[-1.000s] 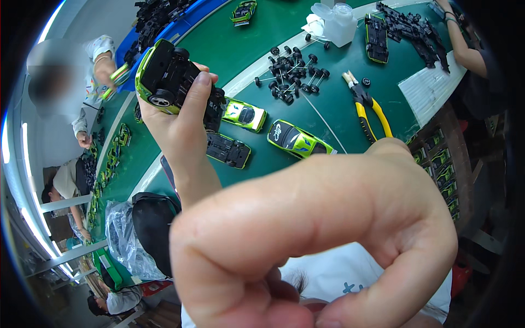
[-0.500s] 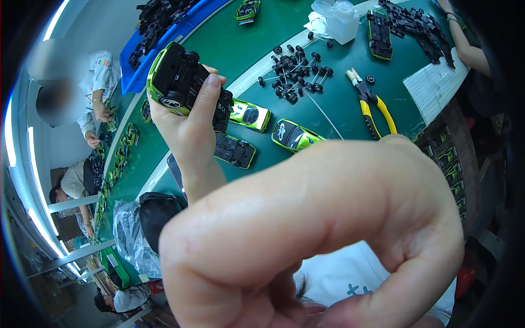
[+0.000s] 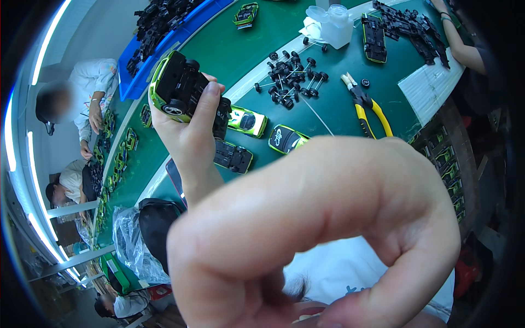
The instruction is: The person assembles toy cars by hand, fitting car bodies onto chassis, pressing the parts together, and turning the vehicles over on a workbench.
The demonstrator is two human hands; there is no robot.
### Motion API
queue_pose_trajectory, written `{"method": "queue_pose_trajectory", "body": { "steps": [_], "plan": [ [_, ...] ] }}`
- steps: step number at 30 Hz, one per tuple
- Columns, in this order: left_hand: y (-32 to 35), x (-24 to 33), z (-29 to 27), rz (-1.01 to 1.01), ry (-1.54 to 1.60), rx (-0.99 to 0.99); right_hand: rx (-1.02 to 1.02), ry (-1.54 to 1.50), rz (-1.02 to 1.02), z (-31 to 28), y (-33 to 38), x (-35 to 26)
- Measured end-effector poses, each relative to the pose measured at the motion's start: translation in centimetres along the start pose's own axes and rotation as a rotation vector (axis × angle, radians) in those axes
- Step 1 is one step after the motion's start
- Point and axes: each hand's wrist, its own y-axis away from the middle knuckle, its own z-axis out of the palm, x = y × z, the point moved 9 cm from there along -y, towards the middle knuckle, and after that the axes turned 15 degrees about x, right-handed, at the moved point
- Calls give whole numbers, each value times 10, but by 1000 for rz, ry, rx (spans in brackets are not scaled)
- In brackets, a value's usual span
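Note:
My left hand is closed around a green toy car, lifted above the green table with its black underside and wheels showing. A further black piece shows just past the thumb; whether it is held too I cannot tell. My right hand is large and very close in front, its fingers curled round. Its fingertips are cut off at the lower edge, so anything in them is hidden. Beyond it lie an upright green toy car, an overturned toy car and a partly covered green car.
Small wheels on axles are heaped mid-table. Yellow-handled pliers lie right of them. A white bottle, black chassis parts and a blue bin stand farther off. Several people work on the left; another person's arm reaches in at right.
The view has shifted slightly. My left hand keeps the toy car at about the same tilt, and my right hand stays curled close in front. A person at left has moved the head.

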Motion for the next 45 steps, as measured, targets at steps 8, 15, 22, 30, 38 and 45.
{"method": "queue_pose_trajectory", "body": {
  "steps": [8, 15, 22, 30, 38, 45],
  "plan": [
    [2, -17, 11, -28, 16, -29, -14, 38, -14, -8, 2, -2],
    [2, -11, 14, -4, 0, -68, -47, 34, 3, -5, 2, 0],
    [5, -9, 13, -3, -9, -64, -84, 28, 20, 18, -14, 0],
    [3, -10, 17, 44, -23, -95, -155, 30, 41, 14, -12, 3],
    [10, -26, 25, -390, 343, -153, -342, 39, 76, 57, -32, 7],
    [19, -26, 28, -568, 608, -335, -110, 461, -210, 32, -54, 49]
  ]
}}
